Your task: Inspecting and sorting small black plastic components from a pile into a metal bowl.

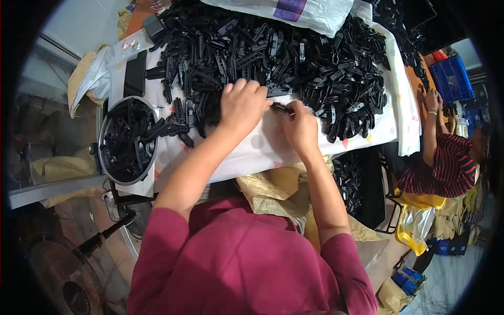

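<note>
Between my hands is a small, slim black plastic part [283,108], above the white cloth just in front of a heap. My right hand [301,126] pinches its right end between thumb and fingers. My left hand [242,106] lies at the near edge of the heap, fingers curled and thumb side close to the part's left end. Whatever its fingers hold is hidden beneath it. Beyond both hands spreads a large heap of long black plastic parts [210,68], and to the right are shorter, curved black parts [346,94].
At the left, a round grey-rimmed basin [156,152] holds more black parts. A dark phone-like slab [135,73] lies behind it. A white sack [320,13] covers the heap's far side. To the right, a co-worker in a striped shirt [449,165] sits near a blue crate [452,77].
</note>
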Available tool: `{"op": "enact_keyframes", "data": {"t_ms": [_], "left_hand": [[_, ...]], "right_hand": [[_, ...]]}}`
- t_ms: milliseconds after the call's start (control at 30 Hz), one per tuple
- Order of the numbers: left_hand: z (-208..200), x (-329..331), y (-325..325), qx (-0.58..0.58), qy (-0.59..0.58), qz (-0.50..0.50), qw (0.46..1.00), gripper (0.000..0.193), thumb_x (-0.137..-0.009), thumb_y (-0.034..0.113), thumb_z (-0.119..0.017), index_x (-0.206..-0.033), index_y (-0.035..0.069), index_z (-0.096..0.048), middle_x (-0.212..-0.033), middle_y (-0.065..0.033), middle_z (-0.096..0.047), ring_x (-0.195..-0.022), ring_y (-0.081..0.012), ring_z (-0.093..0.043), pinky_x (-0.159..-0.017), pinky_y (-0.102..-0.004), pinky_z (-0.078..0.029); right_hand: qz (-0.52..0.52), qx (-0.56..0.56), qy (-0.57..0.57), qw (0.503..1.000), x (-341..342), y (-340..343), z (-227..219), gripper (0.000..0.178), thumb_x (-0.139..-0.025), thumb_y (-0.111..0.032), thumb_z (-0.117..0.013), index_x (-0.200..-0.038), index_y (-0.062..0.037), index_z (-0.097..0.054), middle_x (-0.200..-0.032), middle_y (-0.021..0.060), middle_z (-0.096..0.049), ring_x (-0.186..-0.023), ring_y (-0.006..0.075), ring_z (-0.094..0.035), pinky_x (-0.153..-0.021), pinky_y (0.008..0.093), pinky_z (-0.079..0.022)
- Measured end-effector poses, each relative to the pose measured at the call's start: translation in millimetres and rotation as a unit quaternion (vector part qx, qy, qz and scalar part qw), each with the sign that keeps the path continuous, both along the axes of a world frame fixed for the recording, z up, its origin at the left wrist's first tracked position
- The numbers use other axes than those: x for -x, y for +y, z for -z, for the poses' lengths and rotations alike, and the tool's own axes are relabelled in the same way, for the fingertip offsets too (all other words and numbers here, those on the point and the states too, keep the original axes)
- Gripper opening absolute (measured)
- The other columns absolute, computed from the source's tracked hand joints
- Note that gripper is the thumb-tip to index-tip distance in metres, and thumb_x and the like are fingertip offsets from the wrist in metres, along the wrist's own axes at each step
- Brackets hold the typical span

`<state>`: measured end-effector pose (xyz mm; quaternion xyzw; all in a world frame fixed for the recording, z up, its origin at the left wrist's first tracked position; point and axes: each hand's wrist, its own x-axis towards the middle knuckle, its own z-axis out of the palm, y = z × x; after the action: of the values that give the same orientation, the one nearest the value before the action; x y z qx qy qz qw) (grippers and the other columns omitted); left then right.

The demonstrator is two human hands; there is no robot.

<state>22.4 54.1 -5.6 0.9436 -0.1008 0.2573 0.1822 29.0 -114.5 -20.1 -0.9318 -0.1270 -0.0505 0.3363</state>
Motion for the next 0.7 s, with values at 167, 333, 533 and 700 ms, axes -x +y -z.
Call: {"op": "enact_keyframes", "data": {"t_ms": [167,333,533,700], "left_hand": [[18,-21,-5,-0.062,0.066,0.004,0.996,0.012,-0.074,0.019,-0.062,-0.067,0.010,-0.065,-0.075,-0.0016,-0.061,-0.082,-0.0201,-0.053,-0.070,-0.0353,-0.040],[9,-12,4,-0.036,0.068,0.003,0.997,0.009,-0.074,0.019,-0.063,-0.071,0.011,-0.062,-0.077,0.0000,-0.062,-0.081,-0.0205,-0.052,-0.069,-0.0360,-0.039],[19,-10,-1,-0.114,0.042,0.056,0.991,0.003,-0.069,0.014,-0.060,-0.069,0.012,-0.060,-0.071,0.0003,-0.061,-0.079,-0.0194,-0.053,-0.068,-0.0357,-0.037],[-12,2,7,0.382,0.290,0.035,0.877,0.018,-0.081,0.013,-0.059,-0.096,0.004,-0.064,-0.081,-0.0064,-0.066,-0.074,-0.0162,-0.059,-0.065,-0.0302,-0.045]], "right_hand": [[0.068,-0.394,0.228,0.888,5,-31,8,0.012,-0.080,0.005,-0.050,-0.089,0.0018,-0.057,-0.080,0.0070,-0.062,-0.074,0.0162,-0.064,-0.059,0.0240,-0.050],[0.056,-0.565,0.281,0.774,6,-30,-11,0.013,-0.080,0.006,-0.054,-0.091,0.0011,-0.059,-0.085,0.0117,-0.063,-0.076,0.0202,-0.065,-0.060,0.0256,-0.055],[0.035,-0.616,0.282,0.735,7,-28,-3,0.015,-0.080,0.006,-0.059,-0.095,0.0018,-0.059,-0.087,0.0117,-0.063,-0.075,0.0209,-0.065,-0.058,0.0259,-0.056],[0.015,-0.545,0.223,0.808,24,-26,-24,0.018,-0.080,0.008,-0.058,-0.096,0.0025,-0.060,-0.091,0.0107,-0.061,-0.077,0.0186,-0.063,-0.060,0.0271,-0.057]]}}
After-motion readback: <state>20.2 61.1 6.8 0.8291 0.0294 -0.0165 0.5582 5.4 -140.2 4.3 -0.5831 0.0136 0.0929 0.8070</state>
